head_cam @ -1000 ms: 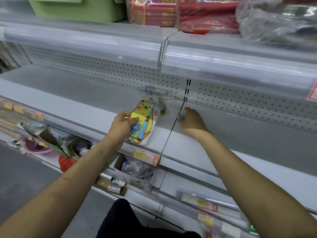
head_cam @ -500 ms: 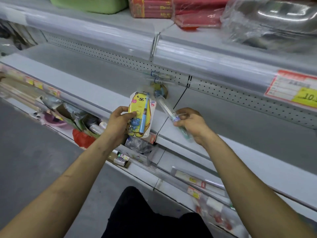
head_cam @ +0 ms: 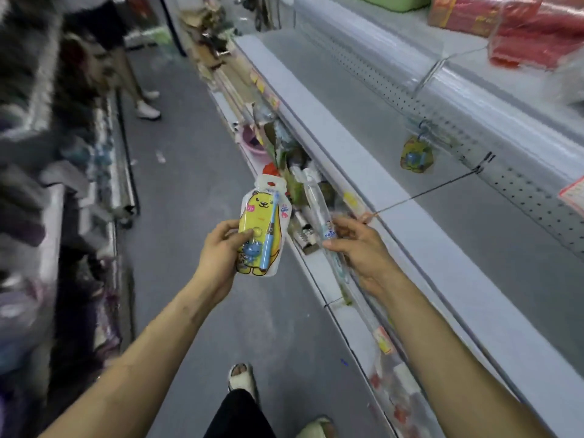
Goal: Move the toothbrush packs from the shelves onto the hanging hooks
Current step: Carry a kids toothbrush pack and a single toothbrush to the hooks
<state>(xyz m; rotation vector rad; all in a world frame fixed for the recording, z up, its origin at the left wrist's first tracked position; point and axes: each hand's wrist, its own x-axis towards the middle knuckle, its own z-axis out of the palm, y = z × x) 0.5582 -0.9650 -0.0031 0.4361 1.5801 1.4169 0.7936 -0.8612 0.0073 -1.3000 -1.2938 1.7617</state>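
Observation:
My left hand point(head_cam: 221, 251) grips a yellow bear-shaped toothbrush pack point(head_cam: 264, 227) with a blue brush inside, held upright over the aisle. My right hand point(head_cam: 360, 248) pinches a slim clear toothbrush pack point(head_cam: 319, 203) that slants up to the left. Both hands are in front of the white shelf point(head_cam: 442, 216), away from the pegboard. Another yellow toothbrush pack point(head_cam: 415, 156) hangs on a hook point(head_cam: 425, 126) on the pegboard back wall, far to the right of my hands.
A lower shelf point(head_cam: 284, 159) under the white one holds mixed goods and price tags. Red packets point(head_cam: 521, 23) lie on the top shelf. Another person's legs point(head_cam: 139, 90) stand up the aisle. My feet point(head_cam: 241, 377) are on the grey floor.
My head has turned left along the aisle. Both hands have drawn back from the shelf, each keeping its pack; the right hand lifted the clear pack off the shelf.

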